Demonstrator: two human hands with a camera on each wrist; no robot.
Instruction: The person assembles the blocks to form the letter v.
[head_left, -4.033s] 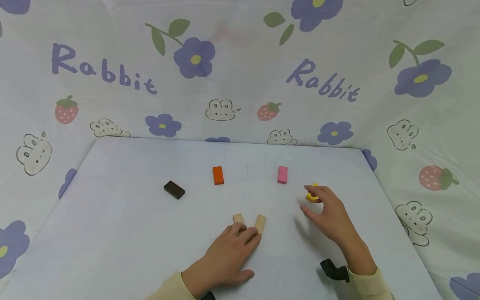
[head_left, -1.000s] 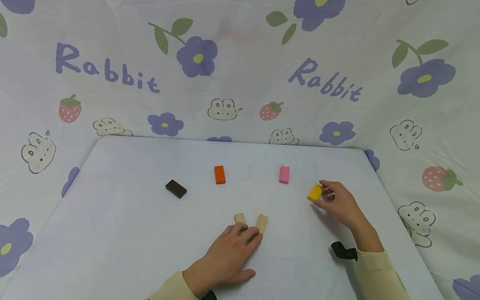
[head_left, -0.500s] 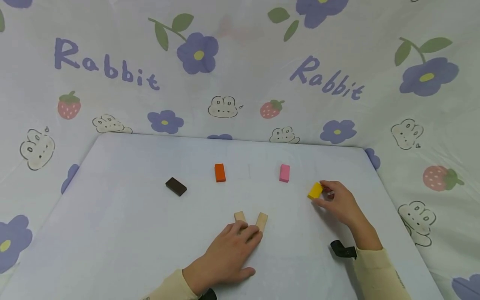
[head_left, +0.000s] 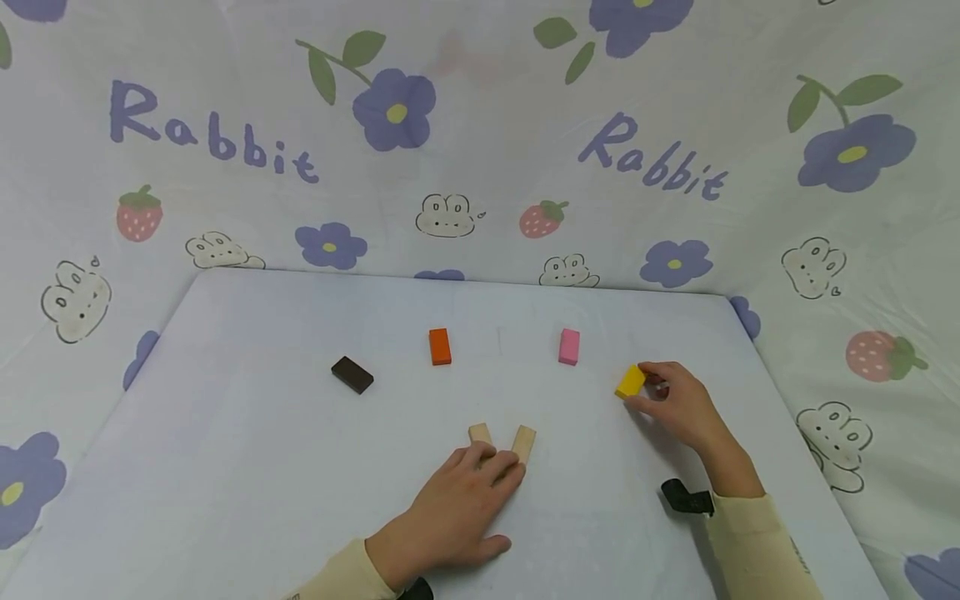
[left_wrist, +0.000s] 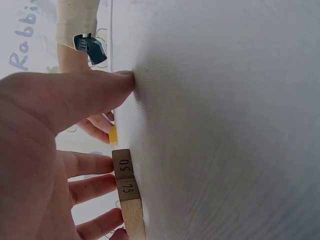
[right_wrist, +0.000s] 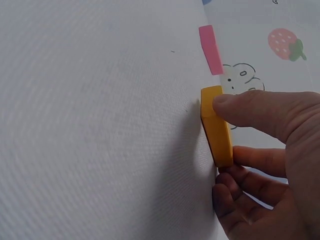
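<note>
left hand [head_left: 450,512]: fingers spread, touching wooden blocks [head_left: 525,443] | left wrist view only: numbers 50, 75 on them | right hand [head_left: 681,410]: thumb and finger pinching yellow block [head_left: 630,382], just right of pink block [head_left: 569,347] | head view only: orange block [head_left: 440,347], dark block [head_left: 352,375]

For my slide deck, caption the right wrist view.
A right hand pinches a yellow block, a pink block beyond it.
</note>
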